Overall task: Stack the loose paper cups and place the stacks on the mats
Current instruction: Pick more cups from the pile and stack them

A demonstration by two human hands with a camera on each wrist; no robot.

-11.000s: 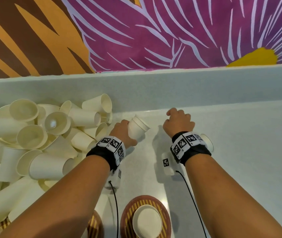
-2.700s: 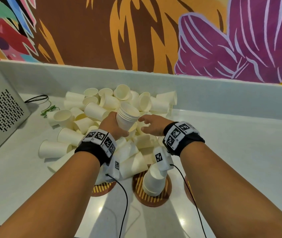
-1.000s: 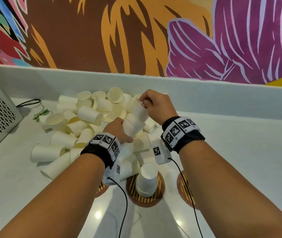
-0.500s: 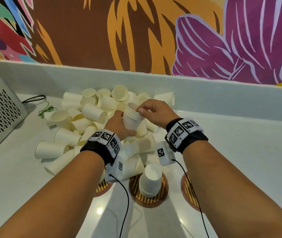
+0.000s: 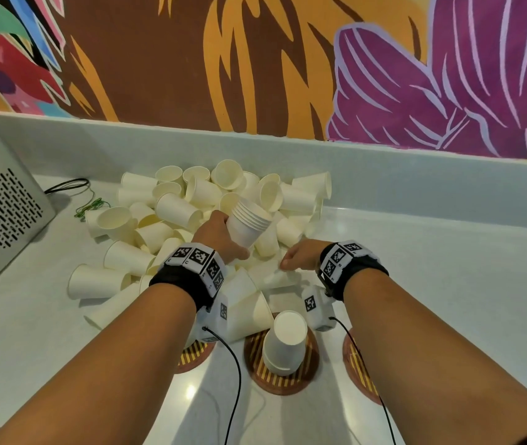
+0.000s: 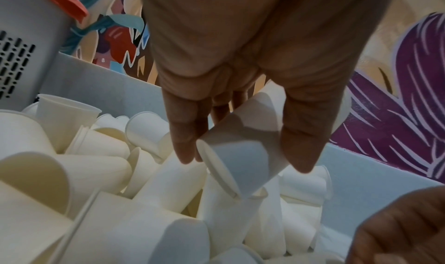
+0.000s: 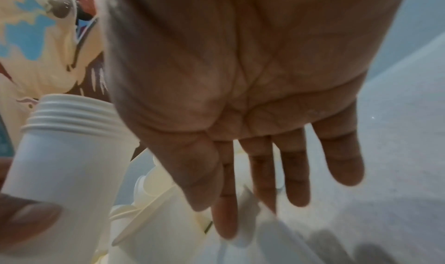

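My head view is bright, evenly lit, edges bowed; overhead glare spots on counter [image 5: 190,390]. Wrist views soft, right one motion-blurred.

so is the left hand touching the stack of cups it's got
Touching. The left wrist view shows the left hand gripping the stack of cups, fingers and thumb pressed against its sides; the head view agrees.

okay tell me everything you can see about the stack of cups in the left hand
The stack of cups is several plain white paper cups nested together, their rolled rims showing as close rings at the top. It is tilted, mouth pointing up and away toward the wall, held above the pile of loose cups. The left hand grips its lower body, thumb on one side and fingers on the other. The right hand is not touching it.
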